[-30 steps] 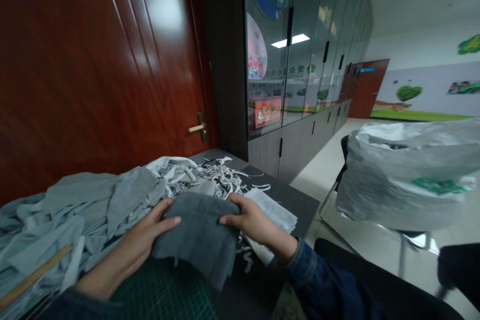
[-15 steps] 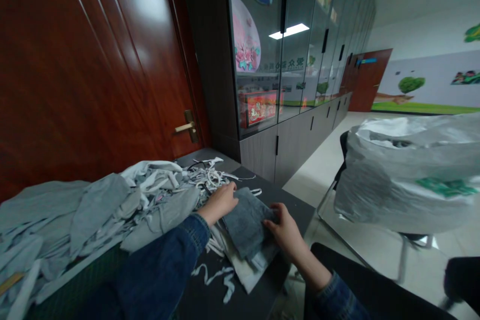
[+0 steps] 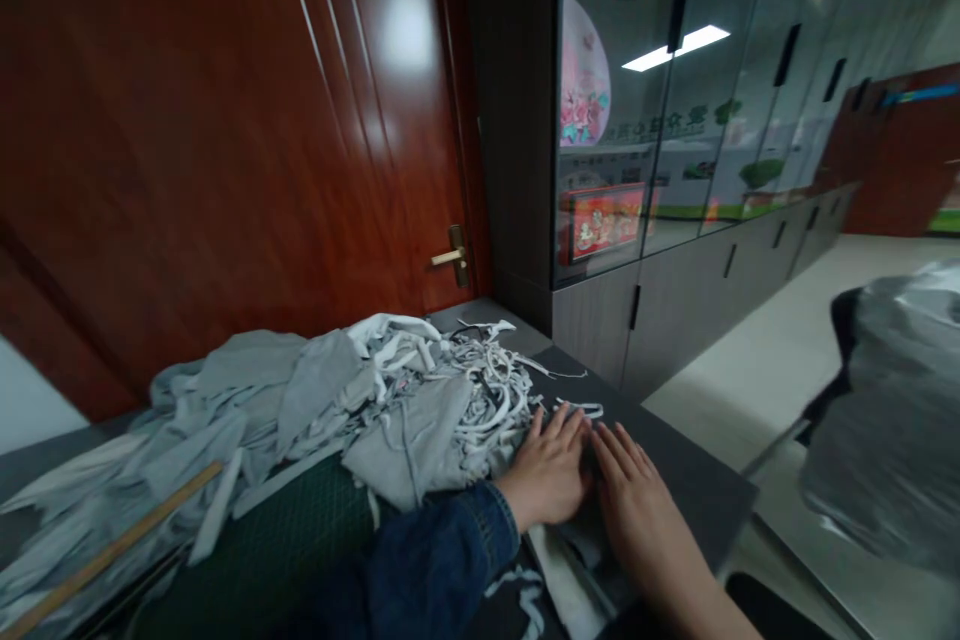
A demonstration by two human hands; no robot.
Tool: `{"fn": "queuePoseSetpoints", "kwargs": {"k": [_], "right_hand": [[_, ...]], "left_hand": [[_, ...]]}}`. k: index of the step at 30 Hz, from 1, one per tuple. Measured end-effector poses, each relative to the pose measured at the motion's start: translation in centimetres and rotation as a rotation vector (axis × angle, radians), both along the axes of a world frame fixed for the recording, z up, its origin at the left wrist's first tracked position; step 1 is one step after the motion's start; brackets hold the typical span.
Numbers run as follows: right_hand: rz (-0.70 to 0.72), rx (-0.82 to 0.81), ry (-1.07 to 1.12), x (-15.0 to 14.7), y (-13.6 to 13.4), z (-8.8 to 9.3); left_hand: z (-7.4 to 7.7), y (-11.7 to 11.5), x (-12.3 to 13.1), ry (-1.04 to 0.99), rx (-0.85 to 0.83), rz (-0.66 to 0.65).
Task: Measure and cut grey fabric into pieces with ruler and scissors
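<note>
My left hand (image 3: 551, 468) lies flat, fingers stretched out, on a dark grey piece of cloth (image 3: 589, 525) on the dark table. Close beside it, my right hand (image 3: 634, 495) presses the same cloth with straight fingers. The hands hide most of this piece. A lighter cloth (image 3: 562, 580) shows beneath it toward the table's front. Just past my left hand spreads a tangle of pale fabric strips (image 3: 491, 390). Left of that, a long heap of grey fabric (image 3: 300, 395) covers the table.
A wooden stick (image 3: 112, 555) and a green mat (image 3: 277, 530) lie at the left. Behind the table stand a brown door (image 3: 360, 170) and a glass-fronted cabinet (image 3: 592, 320). A large grey bag (image 3: 892, 430) is at the right.
Both hands have come together and flattened onto the dark grey cloth; before, they held it by its edges with bent fingers. The view has swung left.
</note>
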State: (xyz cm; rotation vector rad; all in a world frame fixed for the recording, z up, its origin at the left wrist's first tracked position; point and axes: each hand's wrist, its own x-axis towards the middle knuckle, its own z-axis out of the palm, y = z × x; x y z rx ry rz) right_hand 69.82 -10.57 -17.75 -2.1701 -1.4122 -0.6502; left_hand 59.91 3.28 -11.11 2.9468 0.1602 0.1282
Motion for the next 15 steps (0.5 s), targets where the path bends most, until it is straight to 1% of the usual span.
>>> {"fn": "queuePoseSetpoints", "kwargs": {"k": [2, 5, 8, 10, 12, 14, 15], "right_hand": [[0.048, -0.026, -0.025, 0.6, 0.8, -1.9], [0.093, -0.043, -0.055, 1.8, 0.9, -4.6], [0.127, -0.02, -0.076, 2.6, 0.3, -6.2], [0.13, -0.019, -0.106, 2.8, 0.0, -6.5], [0.105, -0.021, -0.152, 2.9, -0.2, -6.3], [0.07, -0.035, -0.198, 2.8, -0.3, -5.6], [0.052, -0.048, -0.215, 2.7, -0.3, -5.1]], "left_hand": [[-0.4, 0.0, -0.1, -0.033, -0.038, 0.012], [-0.8, 0.0, -0.1, -0.079, -0.111, 0.039], [-1.1, -0.1, 0.0, -0.077, -0.159, 0.031], [-1.1, -0.2, 0.0, -0.079, -0.186, 0.03], [-0.7, -0.2, 0.0, -0.077, -0.215, 0.026], [0.2, 0.1, -0.4, -0.042, -0.251, -0.017], [0.8, 0.4, -0.8, -0.011, -0.271, -0.062]]}}
